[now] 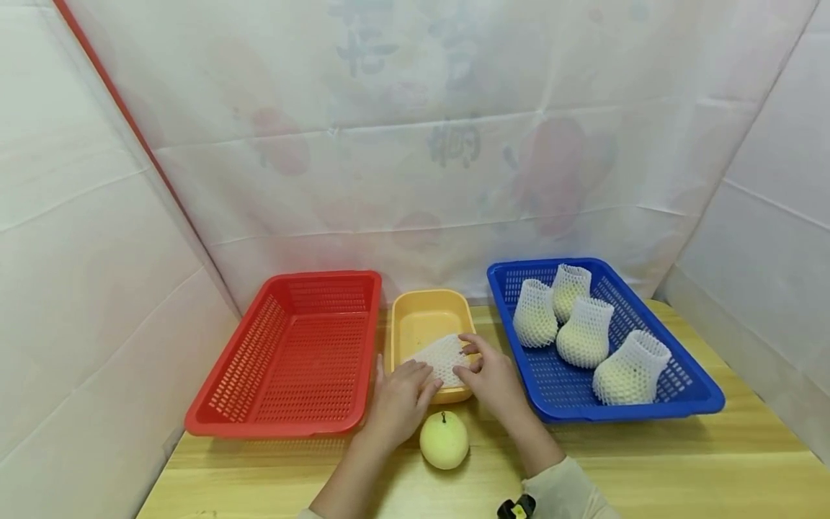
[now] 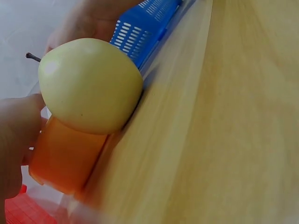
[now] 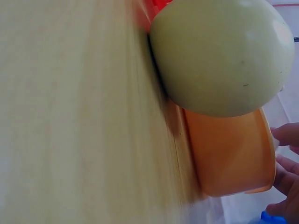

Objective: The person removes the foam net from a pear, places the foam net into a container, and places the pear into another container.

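Observation:
A flat white foam net sleeve (image 1: 444,358) lies across the near end of a yellow plastic box (image 1: 433,294). My left hand (image 1: 397,400) holds the sleeve's left end, fingers over it and thumb at its near side. At the opposite end, my right hand (image 1: 498,380) has bent fingers and thumb around the sleeve's edge. A pale yellow pear (image 1: 444,441) with a dark stem stands on the table in front of the box, between my forearms. In both wrist views the pear (image 2: 88,86) (image 3: 222,56) is large and hides part of the box (image 2: 67,156) (image 3: 229,154).
A red basket (image 1: 311,367) with nothing in it stands left of the box. To the right, a blue basket (image 1: 551,404) holds several sleeved pears (image 1: 583,342), their net necks pointing up. White printed cloth (image 1: 415,180) hangs behind the wooden table (image 1: 681,461) and along both sides.

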{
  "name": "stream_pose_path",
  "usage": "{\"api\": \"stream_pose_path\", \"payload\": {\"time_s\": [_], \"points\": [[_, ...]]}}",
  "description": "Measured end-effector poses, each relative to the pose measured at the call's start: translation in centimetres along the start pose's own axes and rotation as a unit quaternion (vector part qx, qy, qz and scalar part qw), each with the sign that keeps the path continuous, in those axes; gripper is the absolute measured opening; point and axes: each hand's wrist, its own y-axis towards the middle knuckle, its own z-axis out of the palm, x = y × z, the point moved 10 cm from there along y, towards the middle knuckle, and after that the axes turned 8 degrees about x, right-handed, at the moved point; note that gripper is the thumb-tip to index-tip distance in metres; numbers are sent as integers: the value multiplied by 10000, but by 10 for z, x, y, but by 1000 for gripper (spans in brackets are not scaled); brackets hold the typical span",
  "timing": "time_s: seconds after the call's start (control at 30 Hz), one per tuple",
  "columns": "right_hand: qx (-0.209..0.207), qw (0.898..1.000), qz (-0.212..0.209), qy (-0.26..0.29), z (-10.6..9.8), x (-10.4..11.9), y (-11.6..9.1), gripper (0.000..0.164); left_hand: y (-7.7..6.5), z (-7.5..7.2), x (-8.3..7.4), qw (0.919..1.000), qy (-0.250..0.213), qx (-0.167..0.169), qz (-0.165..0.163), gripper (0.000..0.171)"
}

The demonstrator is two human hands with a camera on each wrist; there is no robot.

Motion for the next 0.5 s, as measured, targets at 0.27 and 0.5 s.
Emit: {"api": "stream_pose_path", "payload": {"time_s": [0.27, 0.5], "points": [[160, 9951, -376, -904, 5, 10, -4, 37, 0, 14, -5, 9961, 567, 659, 115, 50], [450, 9774, -916, -1850, 17, 23, -4, 37, 1, 18, -1, 9950, 539, 834, -112, 57]]}}
